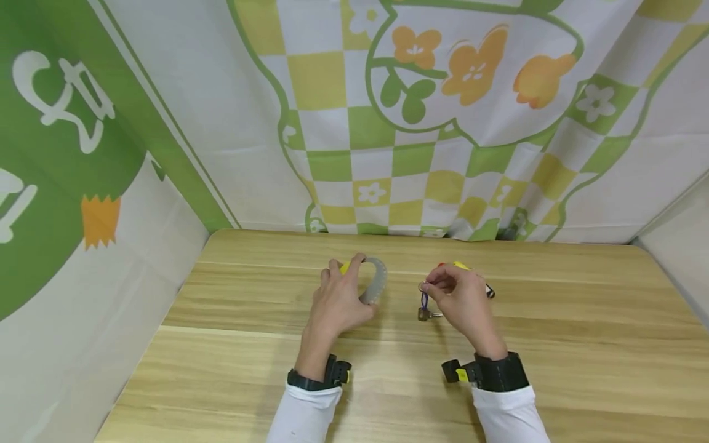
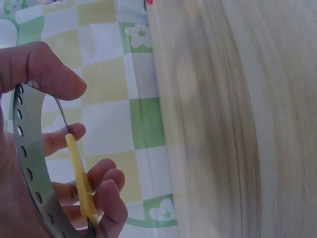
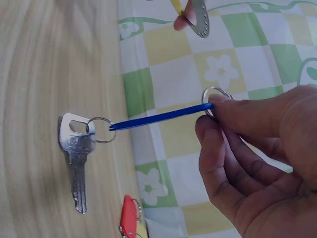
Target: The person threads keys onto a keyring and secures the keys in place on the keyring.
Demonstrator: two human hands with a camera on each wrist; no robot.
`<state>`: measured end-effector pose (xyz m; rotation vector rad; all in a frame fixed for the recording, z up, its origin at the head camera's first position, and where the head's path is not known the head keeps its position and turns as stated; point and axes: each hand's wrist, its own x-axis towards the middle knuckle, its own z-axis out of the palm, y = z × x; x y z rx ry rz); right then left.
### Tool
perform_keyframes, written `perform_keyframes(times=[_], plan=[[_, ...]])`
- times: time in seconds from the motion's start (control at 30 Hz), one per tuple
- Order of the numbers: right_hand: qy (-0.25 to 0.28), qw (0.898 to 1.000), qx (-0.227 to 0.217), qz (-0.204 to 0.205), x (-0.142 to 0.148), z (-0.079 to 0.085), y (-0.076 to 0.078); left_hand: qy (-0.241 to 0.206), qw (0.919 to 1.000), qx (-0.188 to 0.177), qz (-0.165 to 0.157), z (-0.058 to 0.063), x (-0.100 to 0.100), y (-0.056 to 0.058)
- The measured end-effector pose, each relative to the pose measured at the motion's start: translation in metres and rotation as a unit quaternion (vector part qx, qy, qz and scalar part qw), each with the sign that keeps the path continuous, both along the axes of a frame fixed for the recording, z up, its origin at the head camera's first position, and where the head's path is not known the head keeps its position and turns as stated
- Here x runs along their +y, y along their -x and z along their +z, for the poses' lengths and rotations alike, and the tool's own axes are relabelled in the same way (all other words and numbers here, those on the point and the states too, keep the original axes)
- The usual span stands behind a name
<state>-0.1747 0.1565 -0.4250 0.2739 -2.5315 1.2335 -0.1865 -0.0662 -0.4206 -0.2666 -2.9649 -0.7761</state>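
Key (image 3: 77, 145) is strung below the ring (image 3: 204, 97) our right hand (image 1: 465, 301) pinches, its blade (image 3: 79, 182) pointing across toward that hand's side, away from our left hand (image 1: 339, 303), which grips the band (image 1: 379, 282).

Curtained-off nook: printed curtains (image 1: 316, 80) behind a wooden table (image 1: 393, 394)

Right hand (image 3: 267, 163) pinches metal split ring (image 3: 212, 88) between thumb and fingers. Blue strap (image 3: 161, 116) runs from it, out past fingertips, to second metal ring (image 3: 100, 118) through silver key (image 3: 79, 146). Key farthest from hand, over wooden desk (image 3: 44, 64); contact unclear. Red plastic piece (image 3: 128, 218) below and beyond fingertips, partly cropped. Perforated grey strip (image 3: 201, 17) above hand, well apart, cropped. Checked floral cloth (image 3: 171, 91) behind hand.
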Motion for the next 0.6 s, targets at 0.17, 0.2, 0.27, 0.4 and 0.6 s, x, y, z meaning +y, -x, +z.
perform_keyframes(times=[0.17, 0.2, 0.27, 0.4, 0.6], plan=[[0.0, 1.0, -0.004, -0.018, -0.0033, -0.0009, 0.0011, 0.008, 1.0, -0.004, -0.004, 0.0001, 0.0029, 0.0003], [-0.001, 1.0, -0.003, -0.02, -0.0043, -0.0007, 0.0013, 0.01, 0.9999, -0.003, -0.006, 0.0002, 0.0029, 0.0004], [-0.004, 1.0, -0.001, -0.024, -0.0056, -0.0011, 0.0015, 0.011, 0.9999, -0.002, -0.012, 0.0003, 0.0028, 0.0005], [-0.007, 0.999, 0.005, -0.033, -0.0064, -0.0024, 0.001, 0.014, 0.9996, 0.001, -0.023, -0.0009, 0.0027, 0.0003], [0.002, 0.999, 0.012, -0.039, -0.0058, -0.0033, 0.0007, 0.012, 0.9994, 0.004, -0.033, -0.0022, 0.0048, -0.0002]])
